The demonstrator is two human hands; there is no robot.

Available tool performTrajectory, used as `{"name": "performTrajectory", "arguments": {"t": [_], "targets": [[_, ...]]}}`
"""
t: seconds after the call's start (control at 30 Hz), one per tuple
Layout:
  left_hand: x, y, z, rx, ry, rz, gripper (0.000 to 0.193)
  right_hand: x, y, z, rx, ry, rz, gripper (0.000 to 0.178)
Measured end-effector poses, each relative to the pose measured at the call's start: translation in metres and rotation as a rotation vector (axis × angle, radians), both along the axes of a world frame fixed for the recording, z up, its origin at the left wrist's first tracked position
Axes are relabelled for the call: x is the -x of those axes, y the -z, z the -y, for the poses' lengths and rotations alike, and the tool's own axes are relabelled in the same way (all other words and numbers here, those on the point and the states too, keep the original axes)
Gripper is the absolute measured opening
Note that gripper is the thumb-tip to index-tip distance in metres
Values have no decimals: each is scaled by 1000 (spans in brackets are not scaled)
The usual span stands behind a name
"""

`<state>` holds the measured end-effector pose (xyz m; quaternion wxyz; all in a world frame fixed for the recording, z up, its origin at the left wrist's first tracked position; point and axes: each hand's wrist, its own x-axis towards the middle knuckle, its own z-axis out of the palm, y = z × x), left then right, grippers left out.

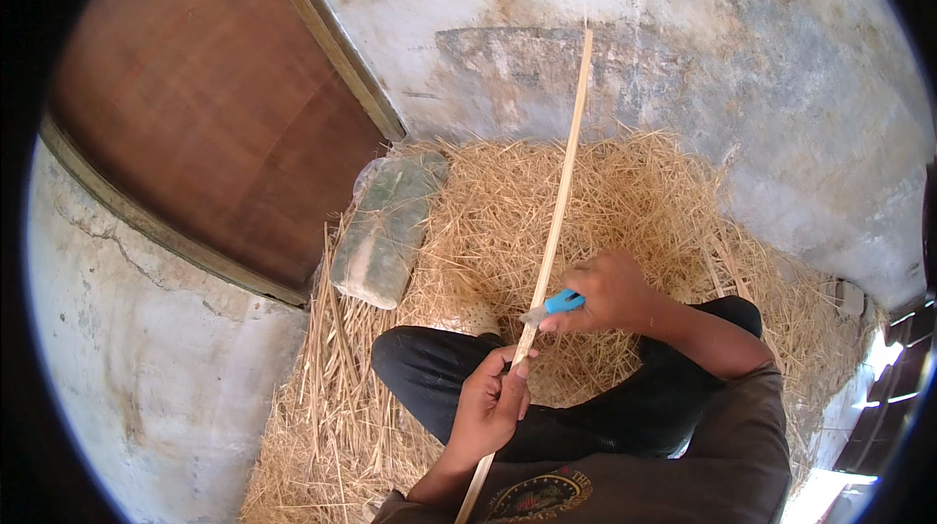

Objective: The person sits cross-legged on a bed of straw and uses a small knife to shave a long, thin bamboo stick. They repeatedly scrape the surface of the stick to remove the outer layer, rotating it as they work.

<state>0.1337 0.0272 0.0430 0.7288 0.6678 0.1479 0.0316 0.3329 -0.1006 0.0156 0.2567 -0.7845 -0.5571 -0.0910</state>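
Observation:
A long, pale strip of split bamboo or wood point(557, 211) slants up from my lap toward the far wall. My left hand point(494, 401) is closed round its lower part, thumb lying along the strip. Just above it, my right hand point(610, 292) grips a blue-handled utility knife point(563, 302). The knife's metal end rests against the strip, a short way beyond my left fingers. My crossed legs in dark trousers point(429, 365) lie beneath both hands.
Pale shavings point(625, 178) heap over the floor around me. A greenish, worn block point(388, 231) lies at the left, near loose thin strips point(337, 358). Brown door panel point(215, 114) stands at upper left; a stained plaster wall point(761, 56) rises behind the heap.

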Motion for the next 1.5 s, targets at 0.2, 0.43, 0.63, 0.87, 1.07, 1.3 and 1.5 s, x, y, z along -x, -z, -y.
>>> {"name": "performTrajectory", "arguments": {"t": [0.2,0.43,0.63,0.87,1.07,1.3,1.5], "targets": [[7,3,6,5,13,-11,19,-16,-3,4,11,105,-78,64],[5,4,4,-425,-73,7,24,-17,1,-9,-7,262,-166,65],[4,8,0,-706,-142,116,27,1,9,-11,-53,77,36,65],[9,5,4,-760,-203,125,19,-4,11,-10,53,117,-61,67],[18,12,10,-750,-106,183,8,-47,11,-9,50,389,-120,68],[19,-3,3,-995,-44,75,26,0,5,-10,167,97,-123,71],[12,-4,5,-964,-115,141,3,-49,4,-8,102,303,-169,71]]}}
